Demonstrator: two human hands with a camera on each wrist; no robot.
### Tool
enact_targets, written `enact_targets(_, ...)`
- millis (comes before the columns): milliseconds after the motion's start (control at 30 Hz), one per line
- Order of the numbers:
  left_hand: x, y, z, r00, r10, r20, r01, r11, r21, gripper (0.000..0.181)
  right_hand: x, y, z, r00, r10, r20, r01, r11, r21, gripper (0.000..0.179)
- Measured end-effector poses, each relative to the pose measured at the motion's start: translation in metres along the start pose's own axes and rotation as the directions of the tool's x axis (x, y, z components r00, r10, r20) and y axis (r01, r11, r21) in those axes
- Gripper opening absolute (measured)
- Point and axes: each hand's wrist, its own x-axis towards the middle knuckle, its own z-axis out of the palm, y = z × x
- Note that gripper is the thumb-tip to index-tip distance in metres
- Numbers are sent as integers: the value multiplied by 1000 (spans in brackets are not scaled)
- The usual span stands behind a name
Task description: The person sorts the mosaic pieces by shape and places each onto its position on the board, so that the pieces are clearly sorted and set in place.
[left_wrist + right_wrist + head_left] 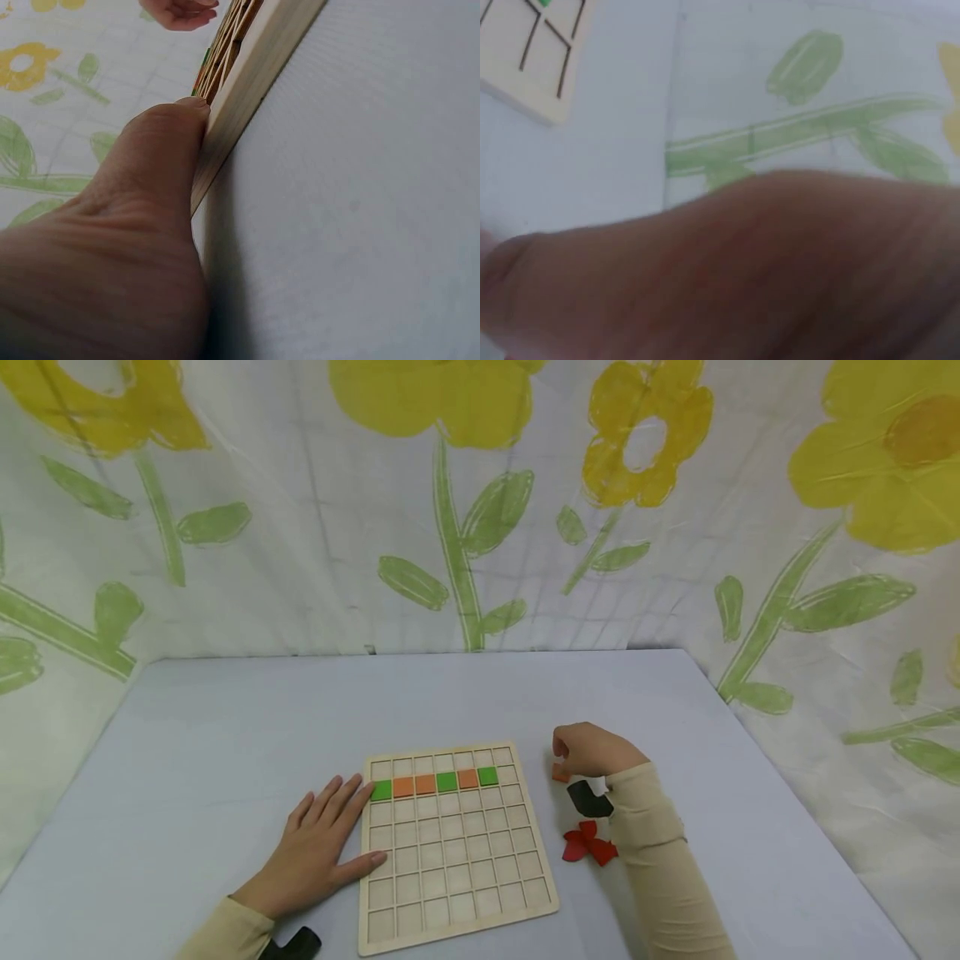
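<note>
In the head view a square wooden grid board lies on the table, with green tiles and orange tiles along its second row from the far edge. My left hand rests flat at the board's left side, fingers spread, its thumb over the rim. To the right of the board, the curled fingers of my right hand pinch an orange tile low over the table. The right wrist view shows mostly the blurred side of the right hand; its fingertips are hidden there.
Several red pieces lie in a loose cluster beside the right forearm. A dark band sits at the right wrist, another dark object at the left. The white table meets a flower-print curtain behind.
</note>
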Motion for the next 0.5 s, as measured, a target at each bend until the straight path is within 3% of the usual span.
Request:
enact_targets(167, -1, 0, -1, 1000, -4, 4, 4, 1000, -1, 86, 5, 3, 6, 997, 73, 14, -74, 997, 9, 20)
enact_targets(500, 0, 1, -1, 1000, -6, 4, 6, 1000, -6, 87, 13, 6, 17, 999, 45, 31, -43, 997, -68, 22)
